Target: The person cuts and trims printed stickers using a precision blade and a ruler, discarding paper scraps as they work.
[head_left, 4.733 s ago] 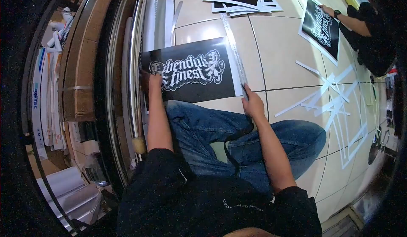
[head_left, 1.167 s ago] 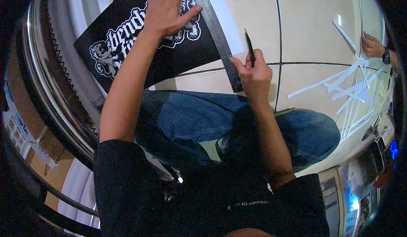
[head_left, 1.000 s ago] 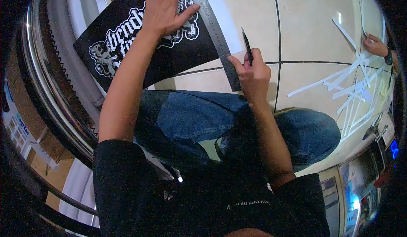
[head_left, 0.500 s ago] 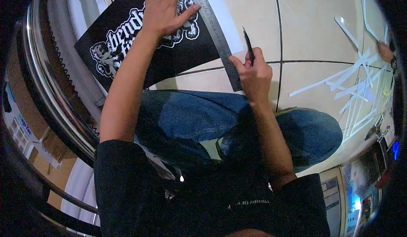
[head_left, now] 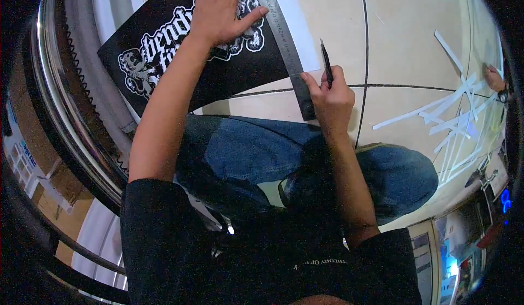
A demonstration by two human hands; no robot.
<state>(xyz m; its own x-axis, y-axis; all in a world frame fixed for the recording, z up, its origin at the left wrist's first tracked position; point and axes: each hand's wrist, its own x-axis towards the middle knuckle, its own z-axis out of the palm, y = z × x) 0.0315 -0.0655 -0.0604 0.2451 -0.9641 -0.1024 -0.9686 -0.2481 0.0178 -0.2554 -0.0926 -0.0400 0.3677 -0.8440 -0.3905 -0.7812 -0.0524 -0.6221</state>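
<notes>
On the tiled floor lies a black sheet (head_left: 229, 78) with white lettering and lion figures. My left hand (head_left: 218, 13) rests flat on it, fingers spread, the thumb pointing to the metal ruler (head_left: 281, 37). The ruler lies along the sheet's right edge, over a white border (head_left: 303, 43). My right hand (head_left: 334, 100) holds a slim dark cutter (head_left: 326, 62), its tip pointing up and away from the floor sheet. The thumb of that hand is at the ruler's lower end.
White cut strips (head_left: 450, 105) lie scattered on the tiles at the right. Another person's hand (head_left: 495, 79) is beyond them at the far right. Rolls of material (head_left: 93, 48) and a shiny metal rail (head_left: 49, 70) stand at the left. My crossed legs (head_left: 245, 149) are below the sheet.
The view has shifted slightly, so the sheet, ruler and both my hands appear a little further right. The other person's hand appears lower. My hold on the cutter is unchanged.
</notes>
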